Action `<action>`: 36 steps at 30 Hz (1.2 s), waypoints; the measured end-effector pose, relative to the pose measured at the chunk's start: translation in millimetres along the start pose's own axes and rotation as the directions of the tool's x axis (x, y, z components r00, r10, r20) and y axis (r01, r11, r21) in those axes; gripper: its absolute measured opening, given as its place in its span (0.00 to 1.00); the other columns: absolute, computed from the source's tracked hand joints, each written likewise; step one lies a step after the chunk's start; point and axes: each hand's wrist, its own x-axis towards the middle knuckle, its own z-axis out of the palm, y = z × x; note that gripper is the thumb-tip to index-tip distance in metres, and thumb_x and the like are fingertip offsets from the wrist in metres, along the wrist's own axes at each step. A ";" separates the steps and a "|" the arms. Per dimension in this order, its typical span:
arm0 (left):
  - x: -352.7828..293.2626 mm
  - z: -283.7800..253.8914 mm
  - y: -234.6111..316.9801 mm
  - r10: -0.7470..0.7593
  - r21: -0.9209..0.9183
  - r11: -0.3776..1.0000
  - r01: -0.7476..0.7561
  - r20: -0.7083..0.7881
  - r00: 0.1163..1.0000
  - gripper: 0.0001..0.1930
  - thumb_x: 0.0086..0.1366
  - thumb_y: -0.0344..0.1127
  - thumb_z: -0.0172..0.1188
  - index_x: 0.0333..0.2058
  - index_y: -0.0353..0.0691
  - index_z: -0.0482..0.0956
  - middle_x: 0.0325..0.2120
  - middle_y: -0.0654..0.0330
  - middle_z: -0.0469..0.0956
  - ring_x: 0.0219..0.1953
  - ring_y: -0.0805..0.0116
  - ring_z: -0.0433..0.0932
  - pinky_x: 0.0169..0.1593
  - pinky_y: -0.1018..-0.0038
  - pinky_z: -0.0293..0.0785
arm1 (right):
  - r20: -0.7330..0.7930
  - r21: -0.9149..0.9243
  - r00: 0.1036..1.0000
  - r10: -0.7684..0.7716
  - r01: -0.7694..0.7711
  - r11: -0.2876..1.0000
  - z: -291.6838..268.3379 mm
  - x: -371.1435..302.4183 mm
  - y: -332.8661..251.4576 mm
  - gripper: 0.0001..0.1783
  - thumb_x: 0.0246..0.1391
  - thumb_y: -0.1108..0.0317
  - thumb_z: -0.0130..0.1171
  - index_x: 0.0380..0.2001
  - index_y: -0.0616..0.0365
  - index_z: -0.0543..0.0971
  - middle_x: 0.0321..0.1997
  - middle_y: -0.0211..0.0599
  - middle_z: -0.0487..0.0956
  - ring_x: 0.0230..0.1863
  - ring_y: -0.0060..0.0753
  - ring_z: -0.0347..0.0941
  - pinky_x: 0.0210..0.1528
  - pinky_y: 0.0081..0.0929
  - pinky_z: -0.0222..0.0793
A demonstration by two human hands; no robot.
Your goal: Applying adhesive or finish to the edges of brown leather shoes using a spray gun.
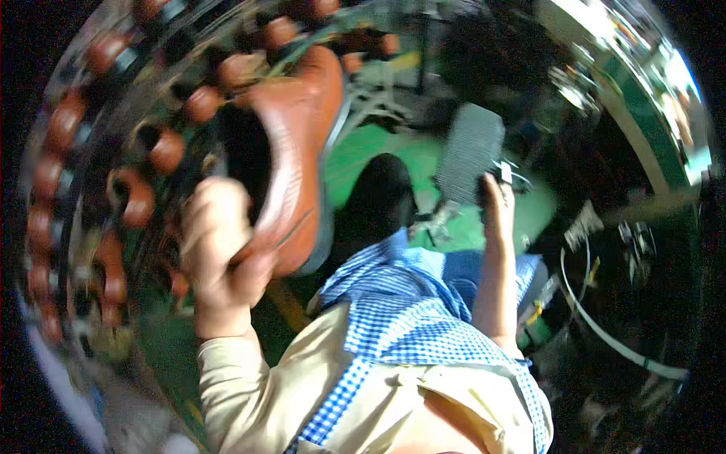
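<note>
My left hand (219, 234), blurred by motion, is closed on the heel end of a brown leather shoe (293, 144). The shoe is raised on the left, its toe pointing away and its dark sole edge facing right. On the right, my right hand (499, 200) has its fingers drawn together beside the lower right edge of a dark grey, ribbed flat pad (473, 147). A small white piece (506, 171) shows at the fingertips; what the fingers hold, if anything, is too unclear to name.
Curved racks on the left carry several brown shoes (166, 151). Below lies a green floor (367, 155) with a pale metal stand (374, 102). At the right, a pale hose (597, 318) bends near a cluttered bench with a green panel (631, 91).
</note>
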 end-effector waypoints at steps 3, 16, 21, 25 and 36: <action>33.8 104.4 -23.3 0.184 -0.309 0.946 -0.097 0.267 0.946 0.15 0.65 0.42 0.64 0.28 0.40 0.72 0.23 0.55 0.67 0.28 0.51 0.69 0.36 0.57 0.65 | 0.001 0.075 1.000 -0.004 0.004 0.997 12.9 -8.9 -3.8 0.22 0.60 0.59 0.64 0.53 0.59 0.78 0.43 0.28 0.80 0.42 0.22 0.71 0.46 0.23 0.66; -1.0 179.5 7.5 0.274 -0.366 0.926 -0.095 0.476 0.836 0.18 0.59 0.35 0.70 0.45 0.42 0.75 0.42 0.55 0.75 0.49 0.51 0.76 0.61 0.47 0.69 | -0.006 -0.791 0.905 -0.424 0.255 0.556 -2.6 -54.0 12.7 0.14 0.56 0.61 0.65 0.43 0.53 0.80 0.43 0.40 0.77 0.43 0.48 0.76 0.43 0.39 0.75; 4.3 160.2 12.6 0.272 -0.272 0.952 -0.141 0.537 0.799 0.24 0.53 0.24 0.72 0.49 0.51 0.83 0.46 0.61 0.75 0.53 0.54 0.74 0.54 0.62 0.76 | 0.084 -0.835 0.953 -0.290 0.227 0.502 6.1 -57.0 35.0 0.14 0.56 0.56 0.65 0.38 0.54 0.80 0.41 0.39 0.77 0.42 0.46 0.77 0.42 0.39 0.76; 12.7 153.9 11.0 0.240 -0.273 0.957 -0.098 0.555 0.797 0.22 0.51 0.21 0.72 0.45 0.49 0.85 0.41 0.63 0.77 0.51 0.55 0.76 0.52 0.63 0.76 | 0.117 -0.752 0.935 -0.334 0.303 0.586 -9.8 -81.8 0.4 0.12 0.55 0.59 0.65 0.34 0.55 0.79 0.37 0.37 0.77 0.40 0.45 0.77 0.40 0.39 0.76; 16.8 146.3 -6.4 0.246 -0.349 0.937 -0.028 0.597 0.764 0.25 0.51 0.16 0.70 0.49 0.44 0.82 0.48 0.57 0.76 0.58 0.53 0.73 0.51 0.70 0.75 | 0.040 -0.261 0.864 -0.503 0.495 0.829 -9.3 -97.3 -85.4 0.09 0.53 0.70 0.68 0.28 0.61 0.77 0.27 0.39 0.76 0.27 0.41 0.74 0.31 0.34 0.72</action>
